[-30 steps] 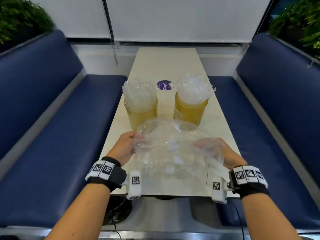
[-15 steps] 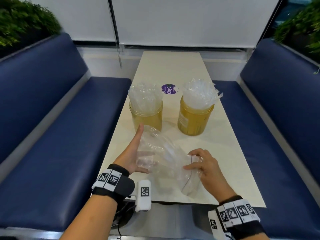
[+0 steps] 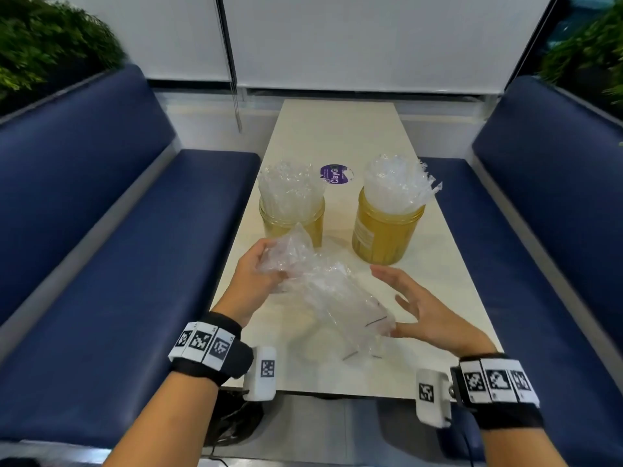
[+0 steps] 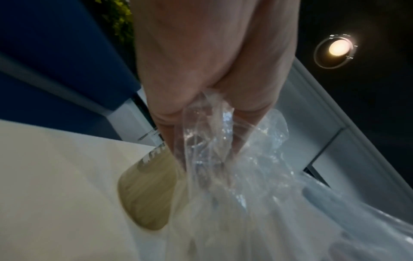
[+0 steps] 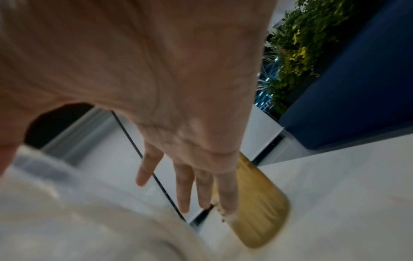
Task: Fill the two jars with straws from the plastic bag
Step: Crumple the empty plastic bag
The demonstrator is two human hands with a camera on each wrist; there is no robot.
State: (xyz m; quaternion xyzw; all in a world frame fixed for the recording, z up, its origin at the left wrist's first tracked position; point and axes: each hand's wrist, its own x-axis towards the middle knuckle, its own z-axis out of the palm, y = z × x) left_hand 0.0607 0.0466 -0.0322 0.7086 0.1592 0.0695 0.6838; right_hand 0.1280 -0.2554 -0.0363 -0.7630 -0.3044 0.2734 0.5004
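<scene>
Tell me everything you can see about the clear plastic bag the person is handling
The plastic bag is thin, clear and crinkled, and looks empty, with no straws visible inside. It lies slanted over the table, in front of the two yellow jars, one end raised toward the left jar. The left hand grips that bunched upper end, fingers curled round the film. The right hand is open, its thumb at the lower end; contact there is unclear. Thin dark lines mark the lower end.

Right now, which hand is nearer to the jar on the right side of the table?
The right hand. Its straight fingers reach toward the right jar without touching it. The left hand grips the plastic bag in front of the left jar.
</scene>
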